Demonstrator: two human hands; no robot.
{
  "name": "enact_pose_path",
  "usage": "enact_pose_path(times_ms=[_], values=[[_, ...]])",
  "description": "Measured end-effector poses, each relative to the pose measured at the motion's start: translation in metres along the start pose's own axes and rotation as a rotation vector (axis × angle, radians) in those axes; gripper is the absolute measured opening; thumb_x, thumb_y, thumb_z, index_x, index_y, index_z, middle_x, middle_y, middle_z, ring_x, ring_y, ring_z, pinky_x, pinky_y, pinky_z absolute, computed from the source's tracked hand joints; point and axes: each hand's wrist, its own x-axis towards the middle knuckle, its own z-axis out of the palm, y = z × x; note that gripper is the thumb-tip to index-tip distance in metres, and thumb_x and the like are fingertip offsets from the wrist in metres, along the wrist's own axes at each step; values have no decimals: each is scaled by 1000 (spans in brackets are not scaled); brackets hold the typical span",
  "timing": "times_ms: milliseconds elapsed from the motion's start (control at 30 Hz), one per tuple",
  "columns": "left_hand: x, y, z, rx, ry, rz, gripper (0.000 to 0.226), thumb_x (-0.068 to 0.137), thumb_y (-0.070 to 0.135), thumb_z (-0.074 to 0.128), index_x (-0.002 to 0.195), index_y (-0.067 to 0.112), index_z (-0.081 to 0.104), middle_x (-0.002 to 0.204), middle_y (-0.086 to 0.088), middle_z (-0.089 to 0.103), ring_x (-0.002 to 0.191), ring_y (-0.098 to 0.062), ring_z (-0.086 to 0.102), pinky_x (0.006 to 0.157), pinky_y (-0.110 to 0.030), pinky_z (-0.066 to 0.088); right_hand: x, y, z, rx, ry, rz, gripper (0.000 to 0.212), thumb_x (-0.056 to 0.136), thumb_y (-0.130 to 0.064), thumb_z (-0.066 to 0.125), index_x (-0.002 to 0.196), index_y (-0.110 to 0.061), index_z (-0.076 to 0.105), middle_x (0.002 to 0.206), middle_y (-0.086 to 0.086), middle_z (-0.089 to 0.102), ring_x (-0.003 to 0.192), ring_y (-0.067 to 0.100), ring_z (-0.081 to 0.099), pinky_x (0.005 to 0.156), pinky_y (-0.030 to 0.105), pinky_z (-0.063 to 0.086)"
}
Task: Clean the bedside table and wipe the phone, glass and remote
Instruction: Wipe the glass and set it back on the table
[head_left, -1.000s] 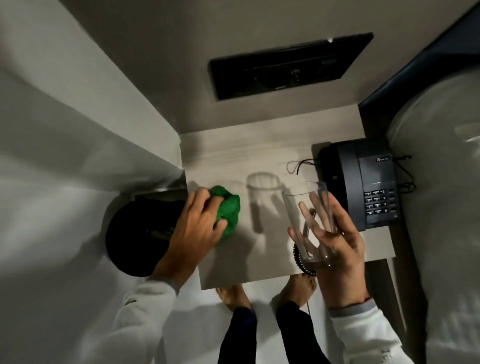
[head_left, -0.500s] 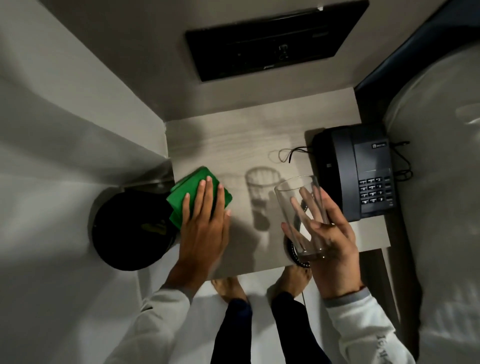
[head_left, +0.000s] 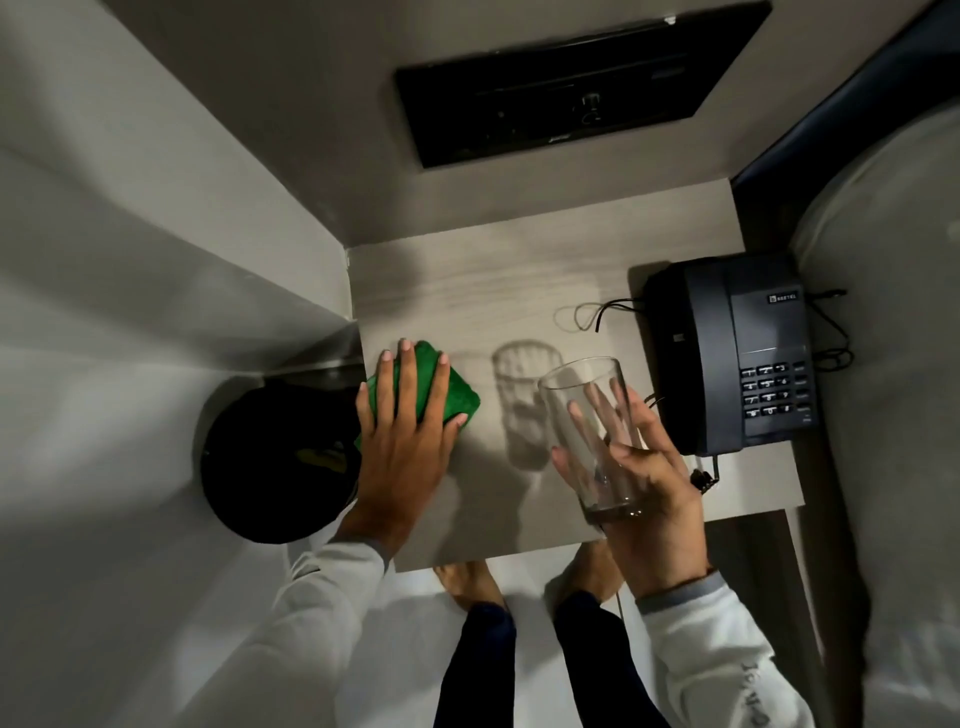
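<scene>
My left hand (head_left: 402, 441) lies flat, fingers spread, pressing a green cloth (head_left: 457, 397) onto the left part of the pale bedside table (head_left: 493, 291). My right hand (head_left: 649, 493) holds a clear, empty drinking glass (head_left: 587, 415) tilted above the table's front middle; its shadow falls on the tabletop behind it. A dark corded phone (head_left: 727, 353) sits at the table's right edge, keypad facing me. No remote shows.
A black round bin (head_left: 270, 462) stands on the floor left of the table. A dark wall panel (head_left: 571, 83) hangs above. The bed (head_left: 893, 389) borders the right side. Thin cables (head_left: 587, 312) loop beside the phone. My bare feet (head_left: 467, 582) are under the front edge.
My left hand has flattened on the cloth, from bunching it, and slid it slightly toward the table's back. The glass stays held in my right hand.
</scene>
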Motion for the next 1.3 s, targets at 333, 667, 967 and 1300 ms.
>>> enact_pose_path(times_ms=[333,667,967,1300], values=[[-1,24,-36,-412,125,-19,45,102,19,53,145,5,53,154,-21,48,141,-33,50,123,-32,32,6,24,-12,6,-67,208,89,59,-7,80,142,-19,52,139,23,62,115,40,68,82,44,62],[-7,74,-115,-624,74,239,47,104,28,45,149,16,51,163,-11,38,152,-31,32,120,-49,39,6,44,10,381,84,341,34,103,-6,41,122,-17,67,98,4,75,87,4,72,71,20,57],[-86,67,-117,-741,-88,393,45,102,23,53,146,19,55,165,-1,36,153,-22,33,121,-28,34,25,27,10,78,52,87,42,102,-18,47,144,-20,50,131,10,67,106,17,74,87,33,63],[-10,54,-149,-643,48,179,45,102,22,46,145,13,55,161,-10,41,149,-29,39,125,-28,22,-7,61,18,65,-29,156,52,87,-31,71,133,-9,63,132,16,64,114,28,65,101,44,48]])
